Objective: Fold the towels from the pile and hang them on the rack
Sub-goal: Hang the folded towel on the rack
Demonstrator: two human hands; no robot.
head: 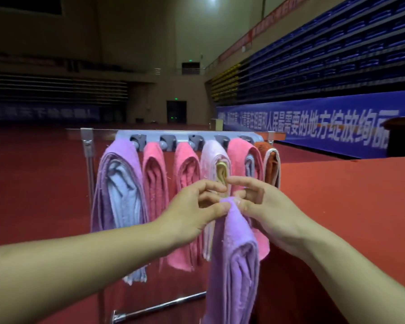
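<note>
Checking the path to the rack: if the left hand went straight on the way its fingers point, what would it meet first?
Probably the right hand: the left hand points rightward across the purple towel both pinch at its top. Beyond lie the hanging towels on the rack, though depth is unclear.

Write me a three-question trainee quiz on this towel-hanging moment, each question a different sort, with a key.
1. True or false: the folded purple towel held up in front of the rack is pinched at its top by both the left hand and the right hand.
2. Multiple choice: which towel hangs at the rack's far left? A) orange towel B) large purple towel C) pale pink towel
3. Fill in: the towel at the rack's far right is ____ with a white edge.

Key: 1 true; 2 B; 3 orange.
</note>
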